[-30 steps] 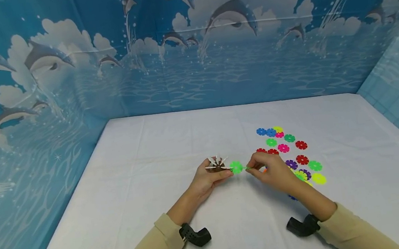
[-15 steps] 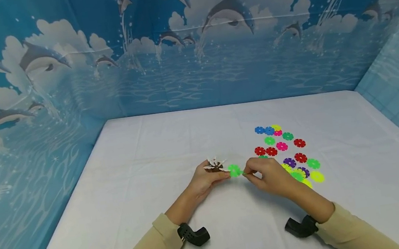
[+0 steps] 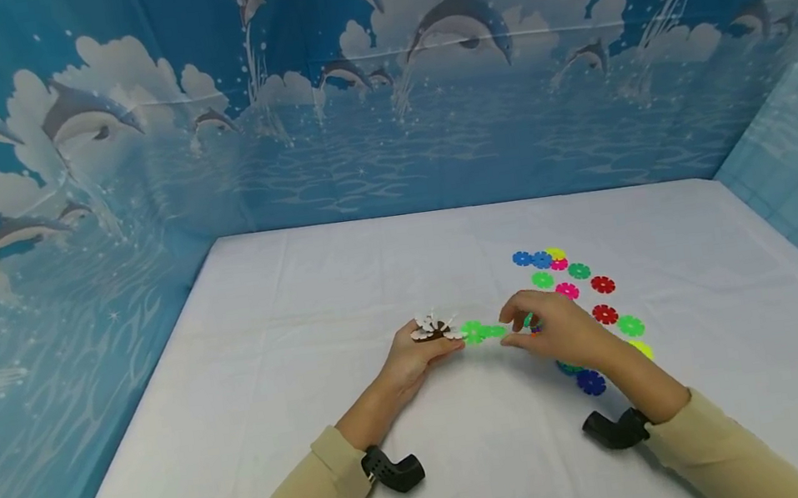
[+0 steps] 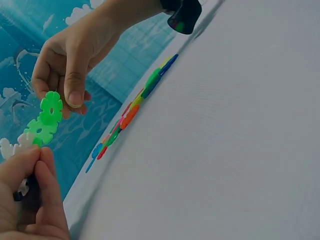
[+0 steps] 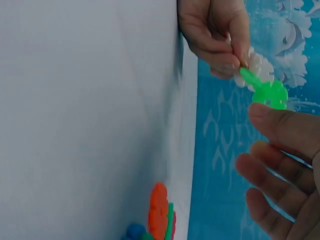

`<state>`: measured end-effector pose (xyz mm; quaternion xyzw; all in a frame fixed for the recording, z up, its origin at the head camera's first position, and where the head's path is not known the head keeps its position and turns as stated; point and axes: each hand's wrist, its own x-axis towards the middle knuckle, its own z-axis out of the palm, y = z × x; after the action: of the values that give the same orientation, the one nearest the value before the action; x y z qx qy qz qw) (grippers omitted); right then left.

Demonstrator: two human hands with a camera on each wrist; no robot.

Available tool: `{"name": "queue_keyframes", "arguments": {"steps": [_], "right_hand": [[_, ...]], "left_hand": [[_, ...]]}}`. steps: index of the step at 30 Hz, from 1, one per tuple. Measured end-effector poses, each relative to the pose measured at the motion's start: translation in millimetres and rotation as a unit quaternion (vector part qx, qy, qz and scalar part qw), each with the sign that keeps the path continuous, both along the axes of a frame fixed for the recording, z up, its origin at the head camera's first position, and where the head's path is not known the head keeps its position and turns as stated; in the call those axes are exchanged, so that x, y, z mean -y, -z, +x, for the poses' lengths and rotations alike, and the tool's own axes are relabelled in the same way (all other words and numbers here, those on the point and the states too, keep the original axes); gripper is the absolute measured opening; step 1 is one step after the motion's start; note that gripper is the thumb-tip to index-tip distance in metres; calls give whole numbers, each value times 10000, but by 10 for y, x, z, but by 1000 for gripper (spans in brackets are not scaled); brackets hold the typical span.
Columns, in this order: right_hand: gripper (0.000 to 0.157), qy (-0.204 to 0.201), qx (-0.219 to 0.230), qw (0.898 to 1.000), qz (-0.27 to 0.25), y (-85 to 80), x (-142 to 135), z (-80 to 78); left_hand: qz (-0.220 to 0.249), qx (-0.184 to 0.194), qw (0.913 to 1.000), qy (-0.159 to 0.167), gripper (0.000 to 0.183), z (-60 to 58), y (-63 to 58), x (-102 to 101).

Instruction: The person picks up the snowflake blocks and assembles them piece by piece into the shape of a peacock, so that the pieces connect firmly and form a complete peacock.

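Note:
My left hand pinches a small assembly of interlocking snowflake discs between thumb and fingers. White and brown discs fan out over the hand. Two bright green discs extend from them toward the right, joined at an angle. My right hand is beside the outer green disc, thumb and index finger spread apart with a gap between them. In the right wrist view its thumb tip overlaps the edge of the outer green disc; I cannot tell whether they touch. The left fingers hide part of the assembly.
Loose snowflake discs lie on the white table at the right, among them a red disc, a dark blue disc and an orange disc. My right hand and forearm cover some. A dolphin-print curtain surrounds the table.
The right hand pinched the outer green disc; its thumb and index finger have since parted and moved slightly right. That disc now stays attached to the assembly, which the left hand keeps holding.

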<state>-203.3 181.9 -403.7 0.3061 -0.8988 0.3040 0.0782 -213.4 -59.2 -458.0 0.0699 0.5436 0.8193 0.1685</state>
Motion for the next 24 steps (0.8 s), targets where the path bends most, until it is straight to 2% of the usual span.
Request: {"name": "queue_keyframes", "arguments": {"steps": [3,7,12,17,24], "right_hand": [[20,346,392,9986,66,-28,-128,-139],[14,1021,796,9916,45,-18,-318,-386],[24,1674,1428,9754,105,13,-510,-641],[31,1939,1920,9614,351,26,-594,-804],[48,2135,2507,9419,660,60,-604,-906]], "left_hand": [[55,-38,9999,79,50,-4,-3,9],[71,-104,9996,234,48,-15,9,19],[74,-166,9990,414,47,-23,28,27],[6,-248,9984,502,42,-23,27,32],[-117,-245,9977,614,36,-31,18,40]]}}
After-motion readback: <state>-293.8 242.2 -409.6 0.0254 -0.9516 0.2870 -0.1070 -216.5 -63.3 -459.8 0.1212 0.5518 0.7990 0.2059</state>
